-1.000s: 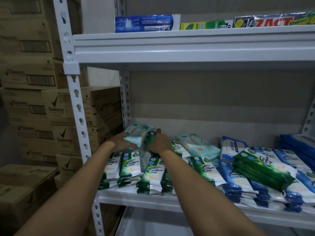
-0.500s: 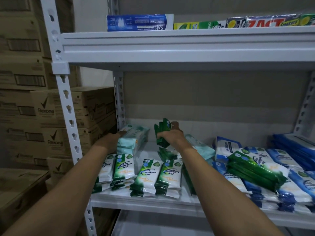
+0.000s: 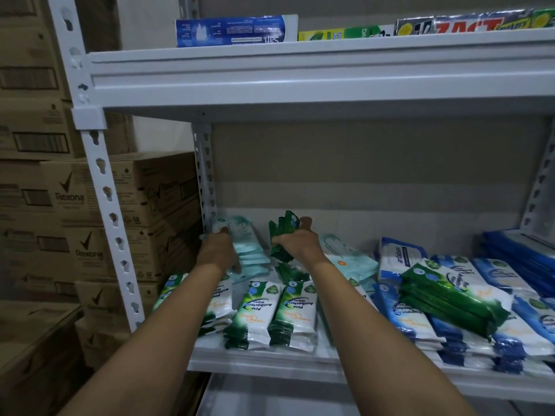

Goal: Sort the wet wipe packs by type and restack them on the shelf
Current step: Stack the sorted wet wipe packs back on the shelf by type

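At the back left of the lower shelf [image 3: 270, 357], your right hand [image 3: 295, 240] is wrapped around a bunch of dark green wipe packs [image 3: 283, 228], gripping them upright and lifted off the shelf board, thumb tip showing above the top edge. Just beside them, your left hand [image 3: 217, 250] lies against a leaning stack of pale mint packs [image 3: 249, 250] in the rear corner by the upright post [image 3: 205, 181]; the fingers are on the far side of the stack, so you cannot tell from here whether they curl round it or only press it.

Below your wrists, rows of green-and-white pine wipe packs [image 3: 255, 310] lie flat along the front edge, a few more dark green packs [image 3: 292, 273] lying behind them. Right of your right forearm sits another pale mint pack [image 3: 348, 261], then a blue-and-white pack [image 3: 396, 258] standing on edge. Farther right, a tilted pile of dark green packs [image 3: 450, 304] rests on top of blue wipe packs [image 3: 420, 325] that fill the right side of the shelf.

On the upper shelf [image 3: 300, 73] you have a blue toothpaste box [image 3: 231, 30], a green and yellow box [image 3: 345, 33] and red-lettered boxes [image 3: 468, 24] in a line. Left of the rack, brown cardboard cartons [image 3: 45, 187] are stacked high.
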### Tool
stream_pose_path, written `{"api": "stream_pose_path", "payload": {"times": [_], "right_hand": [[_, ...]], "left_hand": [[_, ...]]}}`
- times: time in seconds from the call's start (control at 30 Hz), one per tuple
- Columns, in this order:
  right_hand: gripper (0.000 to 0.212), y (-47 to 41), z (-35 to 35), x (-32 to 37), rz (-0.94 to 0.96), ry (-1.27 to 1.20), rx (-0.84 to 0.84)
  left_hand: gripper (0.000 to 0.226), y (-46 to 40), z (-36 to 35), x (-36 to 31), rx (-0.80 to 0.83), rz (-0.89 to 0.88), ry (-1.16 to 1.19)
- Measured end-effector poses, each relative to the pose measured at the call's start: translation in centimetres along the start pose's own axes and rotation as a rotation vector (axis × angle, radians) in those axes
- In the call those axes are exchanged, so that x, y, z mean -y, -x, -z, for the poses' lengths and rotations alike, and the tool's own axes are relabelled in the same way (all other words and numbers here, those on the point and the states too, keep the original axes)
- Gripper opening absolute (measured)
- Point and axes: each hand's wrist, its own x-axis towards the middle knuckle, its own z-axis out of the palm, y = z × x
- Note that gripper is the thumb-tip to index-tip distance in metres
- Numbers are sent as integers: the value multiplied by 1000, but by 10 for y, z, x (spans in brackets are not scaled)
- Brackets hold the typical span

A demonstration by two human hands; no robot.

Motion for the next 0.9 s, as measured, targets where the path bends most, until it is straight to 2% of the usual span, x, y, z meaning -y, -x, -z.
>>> {"api": "stream_pose_path", "payload": {"times": [0.1,0.17,0.23,0.33,0.37,0.4,0.47,0.53,0.57,0.63,0.73,0.83,0.9], "right_hand": [[49,-7,-5,-4,9,-8,-42],[60,-11,-8,-6,0,4,-63],[60,-13,-10,-6,-7,17,-71],[55,-12,-12,-5,-11,23,-75],[56,-12,-12,-5,-8,30,-87],[59,-11,-13,-5,-4,29,-101],[61,-11,-13,-6,7,29,-111],[59,-11,-12,-6,10,28,-95],[58,-10,-12,-6,14,25,-92],[61,-10,-12,-7,21,7,-94],[67,-12,-13,-9,30,-24,-99],[70,-12,-11,-11,43,-28,-97],[72,-14,-10,-12,37,-22,-76]], "left_hand": [[115,3,-12,-17,-52,64,49],[105,5,-20,-25,-119,83,125],[97,6,-23,-30,-137,54,179],[114,2,-13,-31,15,-17,301],[113,3,-7,-30,95,-17,343],[104,1,-1,-26,153,-17,382],[57,-1,10,-16,160,-33,421],[24,-4,19,-3,49,-12,347],[18,-9,20,4,10,4,310],[23,-10,22,11,65,43,291],[15,-20,16,8,239,7,237],[13,-30,10,0,258,-72,172],[24,-37,1,-6,249,-125,169]]}}
